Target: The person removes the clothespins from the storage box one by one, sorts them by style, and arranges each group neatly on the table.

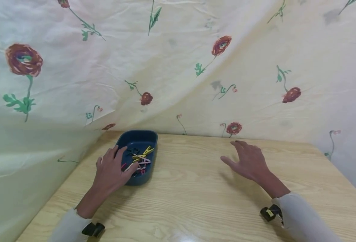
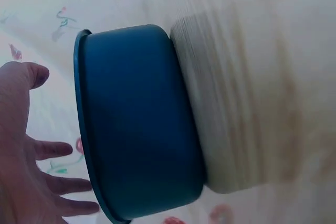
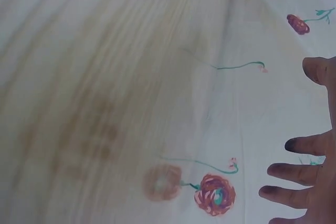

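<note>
A dark blue plastic tub (image 1: pixel 152 173) stands on the left part of the table. Inside it lie several small clothespins (image 1: pixel 147 150) in yellow, pink, white and dark colours. My left hand (image 1: pixel 112 166) hovers over the tub's near left side, fingers spread and holding nothing; it hides part of the contents. In the left wrist view the tub's outer wall (image 2: pixel 139 124) fills the middle, with the fingers beside its rim. My right hand (image 1: pixel 247 159) is held above the table on the right, fingers apart, nothing in it.
The light wood-grain table (image 1: pixel 190 188) extends under both hands. A pale cloth (image 1: pixel 171 67) with red flowers hangs behind the table and along its left side. Each wrist wears a small black device (image 1: pixel 268 213) by the sleeve.
</note>
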`<move>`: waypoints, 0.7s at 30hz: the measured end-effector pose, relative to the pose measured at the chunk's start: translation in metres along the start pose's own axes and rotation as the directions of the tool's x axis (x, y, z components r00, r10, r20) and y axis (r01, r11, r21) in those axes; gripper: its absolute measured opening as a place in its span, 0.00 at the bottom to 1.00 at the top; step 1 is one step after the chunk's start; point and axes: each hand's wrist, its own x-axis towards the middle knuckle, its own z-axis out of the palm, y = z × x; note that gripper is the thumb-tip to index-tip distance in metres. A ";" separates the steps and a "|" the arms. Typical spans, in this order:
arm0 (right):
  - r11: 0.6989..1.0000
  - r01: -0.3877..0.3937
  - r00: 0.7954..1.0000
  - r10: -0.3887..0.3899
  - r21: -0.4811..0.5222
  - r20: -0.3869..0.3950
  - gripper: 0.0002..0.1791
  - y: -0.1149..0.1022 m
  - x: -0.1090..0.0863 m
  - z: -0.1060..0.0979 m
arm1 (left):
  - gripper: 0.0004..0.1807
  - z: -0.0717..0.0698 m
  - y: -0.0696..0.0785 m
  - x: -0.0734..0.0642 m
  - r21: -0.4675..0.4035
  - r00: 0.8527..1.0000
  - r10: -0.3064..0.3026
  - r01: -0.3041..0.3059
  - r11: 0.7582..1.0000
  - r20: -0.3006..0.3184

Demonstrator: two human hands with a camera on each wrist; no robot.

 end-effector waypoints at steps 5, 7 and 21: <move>0.999 0.050 0.999 -0.050 0.011 0.004 0.41 -0.006 0.004 0.006 | 0.50 -0.004 -0.006 -0.006 -0.037 0.997 -0.053 0.055 0.998 0.060; 0.998 0.063 0.998 -0.063 0.013 0.011 0.41 -0.009 0.005 0.009 | 0.53 -0.005 -0.009 -0.008 -0.038 0.996 -0.054 0.057 0.998 0.072; 0.990 0.139 0.990 -0.139 0.035 -0.015 0.39 -0.043 0.020 0.017 | 0.73 -0.014 -0.033 -0.015 -0.146 0.905 -0.222 0.290 0.946 0.362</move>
